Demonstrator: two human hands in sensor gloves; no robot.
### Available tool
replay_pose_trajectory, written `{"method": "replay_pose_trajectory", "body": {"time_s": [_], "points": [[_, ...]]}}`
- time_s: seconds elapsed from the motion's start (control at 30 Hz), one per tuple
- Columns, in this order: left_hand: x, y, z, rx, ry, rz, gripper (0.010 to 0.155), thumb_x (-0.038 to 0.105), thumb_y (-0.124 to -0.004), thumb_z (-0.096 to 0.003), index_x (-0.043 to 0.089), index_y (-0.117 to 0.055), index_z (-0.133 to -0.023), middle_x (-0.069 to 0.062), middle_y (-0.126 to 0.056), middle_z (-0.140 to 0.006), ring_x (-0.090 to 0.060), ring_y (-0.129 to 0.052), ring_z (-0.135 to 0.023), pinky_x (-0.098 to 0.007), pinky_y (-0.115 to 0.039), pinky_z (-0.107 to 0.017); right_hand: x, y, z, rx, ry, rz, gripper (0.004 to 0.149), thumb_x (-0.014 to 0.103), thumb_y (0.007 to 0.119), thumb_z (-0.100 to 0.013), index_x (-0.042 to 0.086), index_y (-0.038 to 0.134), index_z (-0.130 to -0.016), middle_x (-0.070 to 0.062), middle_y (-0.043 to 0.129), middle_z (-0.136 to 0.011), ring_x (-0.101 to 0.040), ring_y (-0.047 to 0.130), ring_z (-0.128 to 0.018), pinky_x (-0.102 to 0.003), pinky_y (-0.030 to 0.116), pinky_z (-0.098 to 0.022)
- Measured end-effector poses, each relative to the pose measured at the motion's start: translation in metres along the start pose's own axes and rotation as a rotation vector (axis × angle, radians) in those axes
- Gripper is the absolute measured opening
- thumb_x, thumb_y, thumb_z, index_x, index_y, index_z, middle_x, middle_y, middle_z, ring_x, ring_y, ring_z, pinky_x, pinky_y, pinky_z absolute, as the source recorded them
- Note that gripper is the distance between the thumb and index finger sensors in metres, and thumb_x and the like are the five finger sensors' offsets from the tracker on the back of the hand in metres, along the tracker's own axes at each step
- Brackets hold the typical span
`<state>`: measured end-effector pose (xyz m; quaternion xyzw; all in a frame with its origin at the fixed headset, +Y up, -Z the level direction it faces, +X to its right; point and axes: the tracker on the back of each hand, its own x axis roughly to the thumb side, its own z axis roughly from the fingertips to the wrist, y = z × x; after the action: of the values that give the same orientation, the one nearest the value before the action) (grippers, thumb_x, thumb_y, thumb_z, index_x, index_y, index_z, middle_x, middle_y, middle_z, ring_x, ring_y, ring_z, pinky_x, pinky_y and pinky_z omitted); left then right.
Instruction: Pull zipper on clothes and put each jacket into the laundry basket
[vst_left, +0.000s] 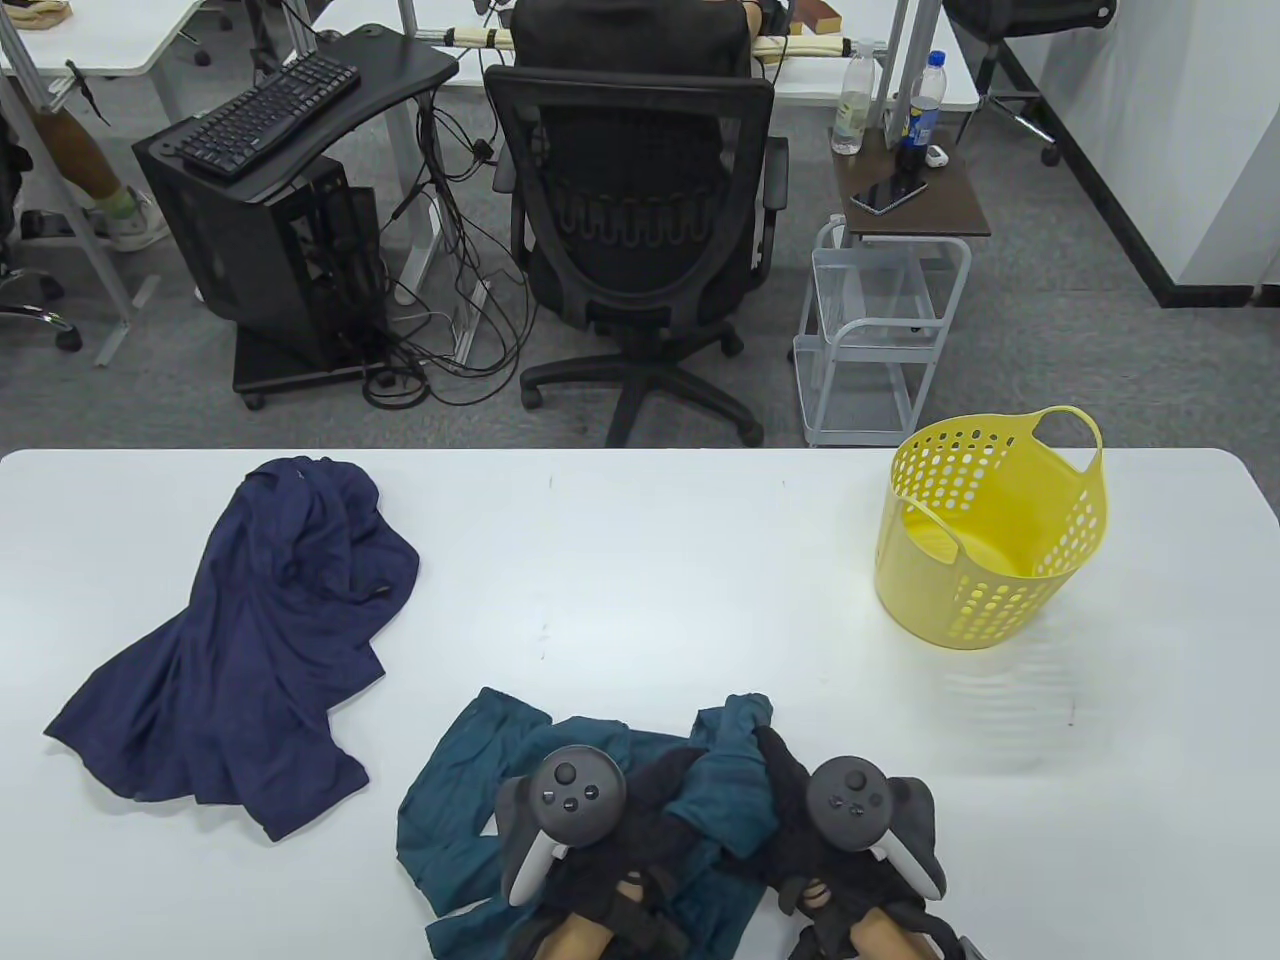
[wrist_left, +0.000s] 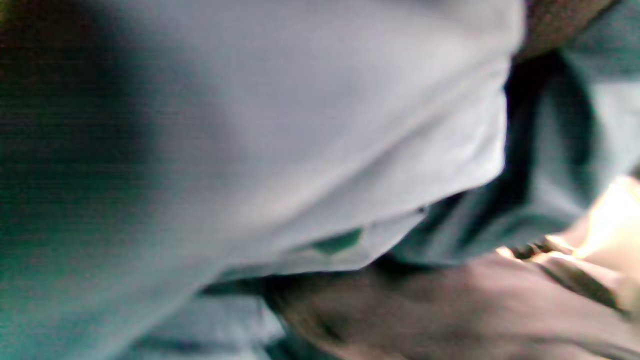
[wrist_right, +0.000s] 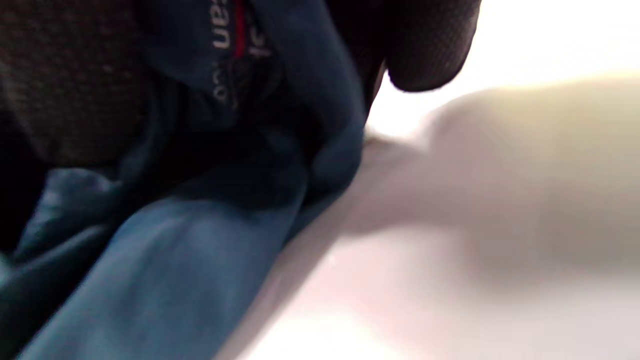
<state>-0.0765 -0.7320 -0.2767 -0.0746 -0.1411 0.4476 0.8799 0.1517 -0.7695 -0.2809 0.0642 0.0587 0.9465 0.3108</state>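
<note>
Teal jacket (vst_left: 470, 790) sits bunched at the near edge of the surface (vst_left: 650, 560), both your hands on it. Left hand (vst_left: 590, 830) rests on the middle folds; can't tell whether its grip has any cloth. Right hand (vst_left: 850, 830) has fabric gathered up in its fingers beside a printed label (wrist_right: 235, 45). Zipper isn't visible in any view. Risk: you pull fabric instead of the slider, or thin cloth jams in the teeth. Navy jacket (vst_left: 250, 640) lies far left; laundry basket (vst_left: 990, 530) stands far right, tilted, so a heavy drop on its rim may tip it.
</note>
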Motion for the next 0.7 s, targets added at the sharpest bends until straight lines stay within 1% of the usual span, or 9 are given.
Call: {"method": "replay_pose_trajectory", "body": {"time_s": [0.07,0.13,0.2,0.3,0.4,0.47,0.5,0.57,0.7], "points": [[-0.001,0.002,0.001,-0.005,-0.009,0.047,0.047,0.054,-0.077,-0.0403,0.042,-0.077,-0.086,0.022,-0.097,-0.075,-0.006,-0.104,-0.056,-0.043,-0.086,-0.051,0.002,-0.004,0.0,-0.046,0.009,-0.035,0.083,0.042,0.101,-0.038,0.023,0.056,-0.105,0.004,0.089,-0.095,-0.021,0.102,-0.071,-0.045,0.08,-0.057],[-0.001,0.008,0.001,-0.001,-0.022,0.086,0.046,0.053,-0.078,-0.0404,0.042,-0.078,-0.085,0.021,-0.097,-0.075,-0.006,-0.104,-0.056,-0.044,-0.086,-0.051,0.005,-0.006,0.0,-0.053,-0.033,0.031,0.056,0.029,0.101,-0.04,0.028,0.078,-0.091,0.011,0.101,-0.076,-0.017,0.108,-0.052,-0.041,0.085,-0.046],[-0.002,0.015,0.004,0.039,-0.023,0.092,0.044,0.053,-0.081,-0.0396,0.043,-0.081,-0.083,0.021,-0.099,-0.073,-0.006,-0.105,-0.054,-0.044,-0.086,-0.05,0.008,-0.007,0.001,0.006,-0.064,0.123,0.053,0.029,0.099,-0.042,0.032,0.077,-0.09,0.013,0.1,-0.076,-0.017,0.106,-0.051,-0.039,0.085,-0.045],[-0.006,0.027,0.009,0.096,-0.025,0.107,0.043,0.052,-0.082,-0.0382,0.044,-0.084,-0.08,0.02,-0.101,-0.069,-0.007,-0.106,-0.051,-0.044,-0.087,-0.048,0.014,-0.009,0.004,0.007,-0.061,0.167,0.053,0.027,0.097,-0.044,0.033,0.074,-0.092,0.012,0.096,-0.08,-0.019,0.102,-0.055,-0.042,0.082,-0.048],[-0.013,0.041,0.013,0.146,-0.016,0.184,0.042,0.052,-0.083,-0.0381,0.044,-0.085,-0.079,0.02,-0.102,-0.069,-0.007,-0.106,-0.05,-0.044,-0.087,-0.048,0.016,-0.018,0.002,-0.074,-0.039,0.246,0.056,0.029,0.096,-0.045,0.035,0.071,-0.095,0.013,0.093,-0.085,-0.023,0.097,-0.067,-0.047,0.076,-0.055],[-0.017,0.05,0.015,0.176,-0.008,0.238,0.042,0.052,-0.083,-0.0383,0.043,-0.085,-0.08,0.019,-0.102,-0.069,-0.008,-0.106,-0.05,-0.044,-0.086,-0.048,0.014,-0.03,-0.005,-0.117,-0.012,0.279,0.052,0.032,0.093,-0.047,0.037,0.072,-0.095,0.014,0.093,-0.087,-0.025,0.095,-0.073,-0.049,0.074,-0.058],[-0.018,0.055,0.016,0.199,-0.003,0.237,0.042,0.052,-0.083,-0.0383,0.043,-0.085,-0.08,0.019,-0.102,-0.069,-0.008,-0.106,-0.05,-0.044,-0.086,-0.048,0.014,-0.039,-0.01,-0.154,-0.002,0.266,0.05,0.031,0.092,-0.048,0.038,0.074,-0.094,0.014,0.093,-0.087,-0.027,0.093,-0.077,-0.05,0.073,-0.059],[-0.019,0.06,0.018,0.228,0.001,0.236,0.042,0.052,-0.084,-0.0381,0.043,-0.085,-0.079,0.019,-0.102,-0.068,-0.008,-0.106,-0.049,-0.044,-0.087,-0.047,0.019,-0.059,-0.02,-0.214,0.007,0.264,0.047,0.03,0.091,-0.048,0.039,0.076,-0.091,0.013,0.094,-0.086,-0.028,0.094,-0.075,-0.05,0.073,-0.058],[-0.015,0.065,0.021,0.208,-0.011,0.26,0.042,0.051,-0.084,-0.0384,0.041,-0.086,-0.079,0.017,-0.103,-0.067,-0.01,-0.106,-0.046,-0.044,-0.087,-0.045,0.048,-0.111,-0.041,-0.358,-0.003,0.327,0.038,0.029,0.087,-0.051,0.043,0.082,-0.086,0.013,0.089,-0.092,-0.029,0.089,-0.081,-0.053,0.07,-0.061]]}}
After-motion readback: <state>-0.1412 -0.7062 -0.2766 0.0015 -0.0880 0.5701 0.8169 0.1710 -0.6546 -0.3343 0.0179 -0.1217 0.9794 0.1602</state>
